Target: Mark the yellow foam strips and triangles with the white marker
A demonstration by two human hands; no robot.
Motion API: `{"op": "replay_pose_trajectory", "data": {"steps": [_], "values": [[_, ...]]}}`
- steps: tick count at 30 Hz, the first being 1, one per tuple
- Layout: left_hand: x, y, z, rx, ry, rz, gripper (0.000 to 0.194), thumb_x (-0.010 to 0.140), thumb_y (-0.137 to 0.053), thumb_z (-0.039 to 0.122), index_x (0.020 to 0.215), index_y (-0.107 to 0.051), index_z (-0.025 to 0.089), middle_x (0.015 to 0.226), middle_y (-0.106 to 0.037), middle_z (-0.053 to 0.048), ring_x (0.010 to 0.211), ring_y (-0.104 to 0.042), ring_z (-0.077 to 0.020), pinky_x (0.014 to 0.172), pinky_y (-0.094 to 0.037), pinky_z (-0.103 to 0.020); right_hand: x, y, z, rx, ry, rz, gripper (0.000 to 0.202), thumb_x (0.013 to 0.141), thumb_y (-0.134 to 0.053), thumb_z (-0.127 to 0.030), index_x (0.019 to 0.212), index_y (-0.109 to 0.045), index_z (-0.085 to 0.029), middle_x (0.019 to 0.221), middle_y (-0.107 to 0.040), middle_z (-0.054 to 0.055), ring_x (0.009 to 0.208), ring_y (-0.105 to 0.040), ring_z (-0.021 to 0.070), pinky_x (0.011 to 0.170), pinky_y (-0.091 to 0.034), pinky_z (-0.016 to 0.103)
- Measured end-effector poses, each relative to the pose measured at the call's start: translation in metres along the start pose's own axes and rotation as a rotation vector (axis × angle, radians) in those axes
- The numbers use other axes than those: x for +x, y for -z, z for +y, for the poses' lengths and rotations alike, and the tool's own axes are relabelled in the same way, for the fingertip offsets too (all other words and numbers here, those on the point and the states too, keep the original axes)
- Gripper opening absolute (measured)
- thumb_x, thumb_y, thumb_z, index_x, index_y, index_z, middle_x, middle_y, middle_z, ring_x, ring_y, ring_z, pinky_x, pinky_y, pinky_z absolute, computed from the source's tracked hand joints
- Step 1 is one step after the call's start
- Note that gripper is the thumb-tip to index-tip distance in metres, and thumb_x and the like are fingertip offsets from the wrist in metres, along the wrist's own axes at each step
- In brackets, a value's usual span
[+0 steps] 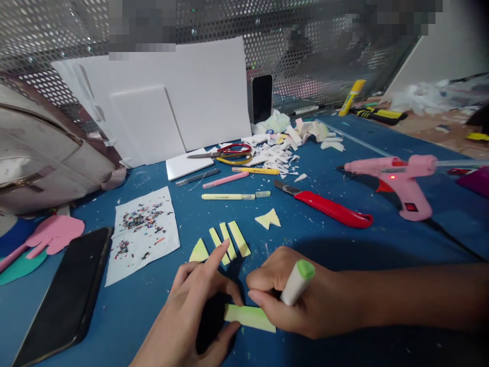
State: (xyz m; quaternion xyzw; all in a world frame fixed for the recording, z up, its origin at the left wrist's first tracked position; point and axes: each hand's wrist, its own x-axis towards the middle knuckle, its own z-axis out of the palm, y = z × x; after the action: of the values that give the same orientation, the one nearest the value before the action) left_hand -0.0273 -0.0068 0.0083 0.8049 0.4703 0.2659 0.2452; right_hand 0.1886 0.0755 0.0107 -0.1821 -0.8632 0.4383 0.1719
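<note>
My right hand (305, 295) is closed around a white marker with a green end (296, 285), which leans over a pale yellow-green foam strip (250, 318). The marker's tip is hidden behind my fingers. Part of the strip's upper edge looks greener than the rest. My left hand (202, 311) pinches the strip's left end between thumb and finger, its index finger stretched forward. Just beyond lie several narrow yellow-green strips (239, 238), a rounded wedge (199, 251) and a notched piece (268, 218).
A red utility knife (332, 208), a pink glue gun (397, 176) with its light on, scissors (233, 153) and pens (229, 197) lie ahead. White scraps (275, 153) are heaped behind. On the left are a phone (69, 300), a sheet of small beads (143, 239) and a bag (46, 153).
</note>
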Motion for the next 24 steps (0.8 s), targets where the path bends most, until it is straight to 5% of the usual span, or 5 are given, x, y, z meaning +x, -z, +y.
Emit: {"op": "replay_pose_trajectory", "data": {"steps": [24], "values": [[-0.0046, -0.0029, -0.0012, -0.074, 0.051, 0.004, 0.082, 0.093, -0.046, 0.011, 0.160, -0.007, 0.035, 0.104, -0.069, 0.004, 0.099, -0.062, -0.0161, 0.102, -0.040, -0.036, 0.0001, 0.0029, 0.0022, 0.068, -0.009, -0.011, 0.035, 0.090, -0.049, -0.016, 0.063, -0.029, -0.020, 0.055, -0.024, -0.009, 0.050, -0.025, 0.0068, 0.049, -0.021, 0.025]]}}
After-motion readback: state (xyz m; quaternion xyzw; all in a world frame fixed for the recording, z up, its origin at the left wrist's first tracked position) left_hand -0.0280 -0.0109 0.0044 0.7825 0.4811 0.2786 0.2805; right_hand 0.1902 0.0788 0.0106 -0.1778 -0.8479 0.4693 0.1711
